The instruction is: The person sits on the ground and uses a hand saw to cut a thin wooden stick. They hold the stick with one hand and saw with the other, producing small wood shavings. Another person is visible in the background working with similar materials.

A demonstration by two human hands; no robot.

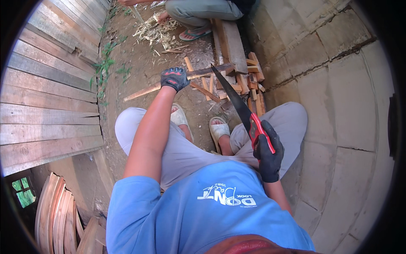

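A long, narrow wooden strip [146,91] runs across in front of my feet, and my left hand [175,79], in a black glove with red marks, is closed round it. The strip's right end is dark brown. In my right hand [269,150], also gloved in black, is a hand saw [237,96] with a red and black handle. Its dark blade points up and away to the left. The blade tip is at the strip's right part; I cannot tell whether they touch. Several short wooden offcuts [253,80] lie heaped beyond the blade.
A thick wooden beam [231,42] lies beyond the offcuts. Another person [198,10] squats at the far side near a pile of wood shavings [158,34]. Plank boards [50,106] line the left, a block wall [334,106] the right. Curved boards [55,216] stand at the lower left.
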